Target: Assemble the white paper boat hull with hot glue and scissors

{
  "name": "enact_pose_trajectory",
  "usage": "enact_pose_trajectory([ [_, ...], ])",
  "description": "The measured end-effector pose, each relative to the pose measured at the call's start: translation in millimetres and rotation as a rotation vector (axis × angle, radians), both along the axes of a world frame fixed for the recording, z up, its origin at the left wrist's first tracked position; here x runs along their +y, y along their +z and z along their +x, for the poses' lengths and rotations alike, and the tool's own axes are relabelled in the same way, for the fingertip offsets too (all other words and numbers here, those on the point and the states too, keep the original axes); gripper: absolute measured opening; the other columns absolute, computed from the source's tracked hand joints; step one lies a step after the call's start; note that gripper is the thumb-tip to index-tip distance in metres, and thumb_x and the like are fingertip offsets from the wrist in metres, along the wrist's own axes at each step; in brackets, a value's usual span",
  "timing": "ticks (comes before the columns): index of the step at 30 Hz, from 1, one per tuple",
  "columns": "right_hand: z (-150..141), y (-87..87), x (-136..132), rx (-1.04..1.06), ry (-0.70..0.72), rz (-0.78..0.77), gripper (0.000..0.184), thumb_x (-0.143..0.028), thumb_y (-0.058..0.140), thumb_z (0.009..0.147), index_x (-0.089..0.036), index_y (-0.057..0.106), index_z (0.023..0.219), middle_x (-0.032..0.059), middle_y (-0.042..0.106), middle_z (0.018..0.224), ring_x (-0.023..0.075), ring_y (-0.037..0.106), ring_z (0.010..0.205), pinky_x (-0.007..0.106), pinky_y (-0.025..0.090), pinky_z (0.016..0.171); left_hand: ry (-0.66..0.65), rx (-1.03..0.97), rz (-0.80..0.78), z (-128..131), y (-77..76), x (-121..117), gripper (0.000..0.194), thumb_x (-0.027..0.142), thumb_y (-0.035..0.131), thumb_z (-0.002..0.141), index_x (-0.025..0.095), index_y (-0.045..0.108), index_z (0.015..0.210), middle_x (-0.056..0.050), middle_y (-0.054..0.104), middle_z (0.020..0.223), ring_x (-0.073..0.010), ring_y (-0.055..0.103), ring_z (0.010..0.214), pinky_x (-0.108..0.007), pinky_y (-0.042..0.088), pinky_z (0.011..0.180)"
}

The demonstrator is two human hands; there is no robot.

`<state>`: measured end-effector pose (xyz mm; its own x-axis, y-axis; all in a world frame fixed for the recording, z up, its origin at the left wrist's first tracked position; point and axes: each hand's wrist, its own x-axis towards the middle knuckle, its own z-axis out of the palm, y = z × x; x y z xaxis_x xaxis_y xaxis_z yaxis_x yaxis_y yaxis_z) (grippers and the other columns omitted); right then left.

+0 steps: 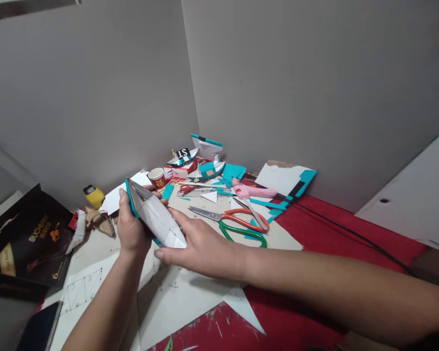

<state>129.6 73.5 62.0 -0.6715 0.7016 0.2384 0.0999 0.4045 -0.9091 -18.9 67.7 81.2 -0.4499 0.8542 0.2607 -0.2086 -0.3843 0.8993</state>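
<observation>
Left hand [131, 228] clasping teal-edged side of white boat-shaped paper piece [158, 217]. Right hand [199, 241] gripping its near end, thumb below, fingers along side. Piece tilted, held above pale board [168, 309] on red-covered table [307, 230]. Beyond right hand: scissors [217, 216], orange and green handles; then pink glue gun [256, 191]. Beyond left hand: paper cup [157, 179], yellow bottle [95, 197]. Far left: black box [24, 231].
</observation>
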Motion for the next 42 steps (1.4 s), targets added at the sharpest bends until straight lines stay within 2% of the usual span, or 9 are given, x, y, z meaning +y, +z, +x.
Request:
enact_pose_trajectory([
  [7,-9.3,-12.4,6.8,0.059,0.015,0.013,0.055,-0.026,0.067,0.075,-0.021,0.049,0.127,0.0084,0.064,0.109,0.0244,0.06,0.096,0.04,0.047,0.085,0.039,-0.036,-0.041,1.5,-3.0,-1.1,0.045,0.058,0.046,0.085,0.017,0.065,0.092,-0.004,0.072,0.078,-0.0212,0.071,0.075,-0.031,0.056,0.068],
  [9,-6.3,-15.5,15.7,0.134,0.102,-0.121,0.055,-0.025,0.068,0.074,-0.022,0.05,0.126,0.0064,0.064,0.107,0.0211,0.06,0.093,0.035,0.049,0.081,-0.047,-0.034,-0.069,-3.1,1.3,-1.4,0.044,0.055,0.048,0.085,0.017,0.065,0.097,-0.006,0.073,0.083,-0.0217,0.071,0.077,-0.032,0.056,0.068],
  [13,10.7,-12.8,37.4,0.165,0.437,-0.518,0.047,-0.032,0.066,0.077,-0.021,0.052,0.12,0.004,0.064,0.094,0.0145,0.063,0.072,0.022,0.05,0.054,-0.245,-0.023,-0.111,-17.1,13.2,-2.4,0.046,0.055,0.047,0.086,0.016,0.066,0.102,-0.008,0.074,0.085,-0.0204,0.07,0.076,-0.03,0.056,0.066],
  [17,29.5,-11.9,50.6,0.186,0.638,-0.798,0.048,-0.045,0.064,0.074,-0.014,0.055,0.109,0.0109,0.066,0.097,0.0131,0.063,0.062,0.019,0.048,0.043,-0.337,-0.024,-0.137,-25.9,17.9,-4.8,0.044,0.055,0.048,0.086,0.016,0.069,0.095,-0.008,0.072,0.08,-0.0159,0.067,0.065,-0.026,0.055,0.059],
  [22,38.1,-22.8,57.0,0.189,0.589,-0.873,0.058,-0.056,0.05,0.078,-0.012,0.052,0.115,0.0126,0.066,0.094,0.0103,0.056,0.048,0.017,0.04,0.032,-0.345,0.027,-0.163,-27.5,17.0,-8.3,0.044,0.053,0.049,0.087,0.015,0.068,0.099,-0.009,0.07,0.082,-0.0144,0.065,0.066,-0.025,0.056,0.059],
  [25,36.8,-29.6,63.5,0.269,0.693,-0.868,0.06,-0.054,0.055,0.077,-0.011,0.051,0.119,0.014,0.067,0.097,0.0117,0.059,0.051,0.017,0.043,0.031,-0.351,0.078,-0.176,-30.5,18.4,-10.3,0.044,0.052,0.049,0.087,0.015,0.067,0.105,-0.01,0.07,0.088,-0.0162,0.066,0.072,-0.027,0.057,0.061],
  [30,36.0,-35.4,72.8,0.397,0.744,-0.806,0.045,-0.041,0.057,0.082,-0.011,0.056,0.115,0.0155,0.065,0.105,0.0133,0.064,0.061,0.017,0.048,0.039,-0.347,0.118,-0.17,-35.3,23.2,-14.2,0.044,0.053,0.051,0.086,0.017,0.066,0.107,-0.009,0.07,0.09,-0.0174,0.066,0.076,-0.028,0.056,0.063],
  [36,38.5,-43.4,77.1,0.419,0.662,-0.995,0.048,-0.047,0.057,0.08,-0.012,0.057,0.112,0.0108,0.064,0.096,0.0099,0.055,0.056,0.017,0.044,0.035,-0.322,0.159,-0.18,-34.6,24.9,-16.5,0.044,0.051,0.056,0.085,0.015,0.066,0.108,-0.011,0.069,0.094,-0.0172,0.066,0.076,-0.029,0.055,0.065],
  [42,35.9,-36.0,71.1,0.448,0.66,-1.051,0.047,-0.049,0.058,0.077,-0.014,0.056,0.108,0.008,0.064,0.093,0.0068,0.044,0.048,0.016,0.034,0.031,-0.33,0.178,-0.139,-30.1,19.5,-16.2,0.035,0.043,0.068,0.078,0.019,0.069,0.103,-0.009,0.068,0.099,-0.0152,0.065,0.074,-0.029,0.053,0.067],
])
